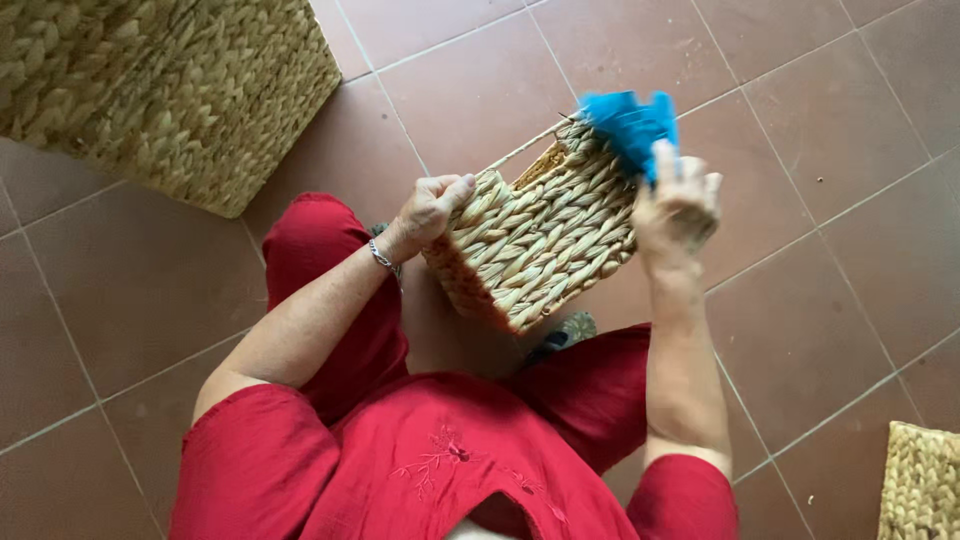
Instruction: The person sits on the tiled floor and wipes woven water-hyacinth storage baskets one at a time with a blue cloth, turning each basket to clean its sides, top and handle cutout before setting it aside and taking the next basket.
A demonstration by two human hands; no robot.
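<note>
A small woven straw basket (540,245) is held tilted above my knees, its open side turned away from me. My left hand (432,208) grips its left edge, thumb over the weave, a bracelet on the wrist. My right hand (678,205) is at the basket's right side and is closed on a bright blue cloth (630,125) that presses against the basket's upper right corner. I am seated low in red clothes, with a sandalled foot (565,335) showing under the basket.
A large woven basket (170,85) stands on the brown tiled floor (830,280) at the upper left. Part of another woven piece (920,485) shows at the lower right corner.
</note>
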